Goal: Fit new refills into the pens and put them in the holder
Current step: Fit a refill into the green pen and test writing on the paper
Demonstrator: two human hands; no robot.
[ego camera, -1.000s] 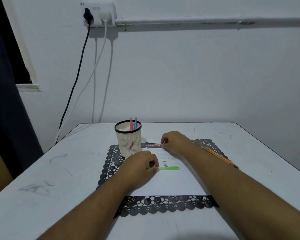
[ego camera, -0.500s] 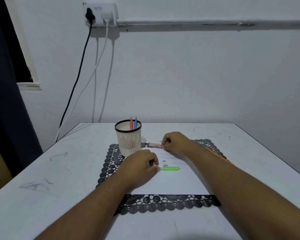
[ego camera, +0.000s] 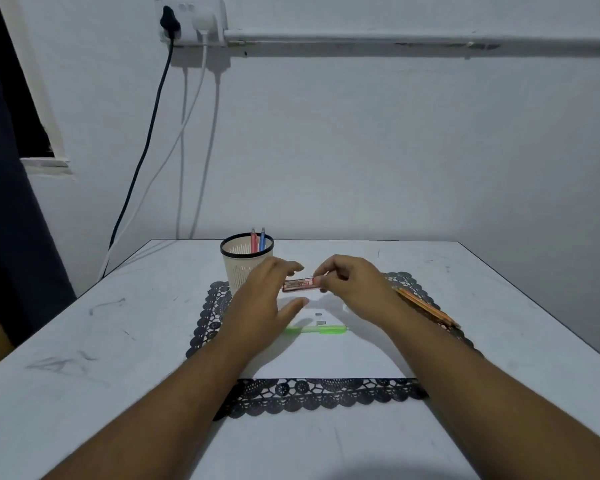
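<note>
My right hand (ego camera: 352, 287) pinches the right end of a small reddish transparent refill case (ego camera: 298, 284) and holds it above the white sheet (ego camera: 326, 358). My left hand (ego camera: 269, 299) hovers open at the case's left end, fingers spread around it, not clearly touching. A green pen (ego camera: 321, 329) lies flat on the sheet just below my left hand. The cream mesh holder (ego camera: 238, 263) with a black rim stands behind my left hand, with a red pen (ego camera: 253, 240) and a blue pen (ego camera: 263, 239) upright inside.
A black lace mat (ego camera: 312, 396) lies under the white sheet. Two small grey bits (ego camera: 319, 318) rest on the sheet above the green pen. Orange pencils (ego camera: 426, 308) lie on the mat at the right. Cables hang from a wall socket (ego camera: 191, 19) at the back left.
My left hand let go of the green pen, opened and rose toward the case. My right hand lifted the reddish case off the sheet and brought it slightly nearer.
</note>
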